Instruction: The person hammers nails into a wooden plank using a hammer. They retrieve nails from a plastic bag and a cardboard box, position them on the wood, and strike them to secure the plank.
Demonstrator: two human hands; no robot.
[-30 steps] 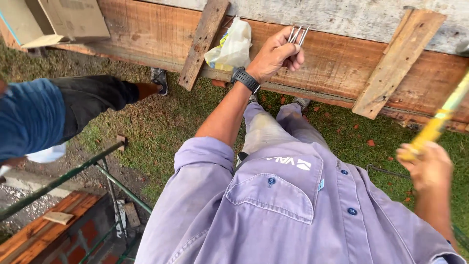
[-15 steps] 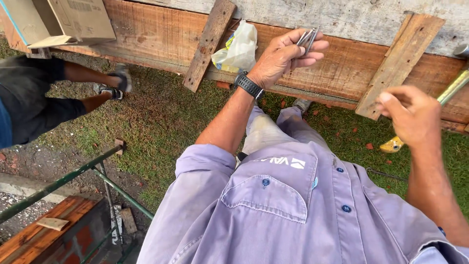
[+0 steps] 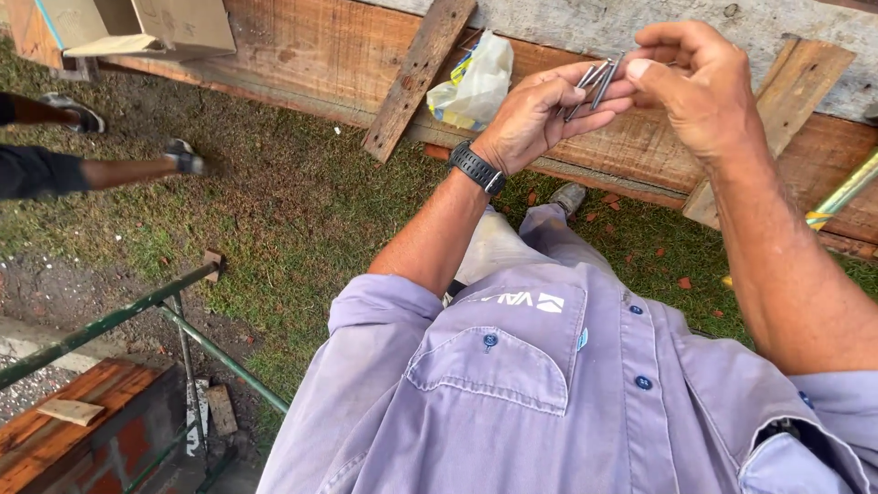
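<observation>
My left hand, with a black watch on the wrist, holds a small bunch of steel nails between its fingers. My right hand has come up to it, and its thumb and fingertips pinch the nails at their upper ends. Both hands are raised in front of a wooden plank wall. A yellow-green tool handle pokes in at the right edge, behind my right forearm; no hand is on it.
A plastic bag hangs on the planks beside a slanted board. A cardboard box sits top left. Another person's legs and shoes stand on the grass at left. A green metal frame and red bricks lie below left.
My right hand has swung up from the lower right to meet the left hand and now pinches the nails. The other person's legs have shifted left.
</observation>
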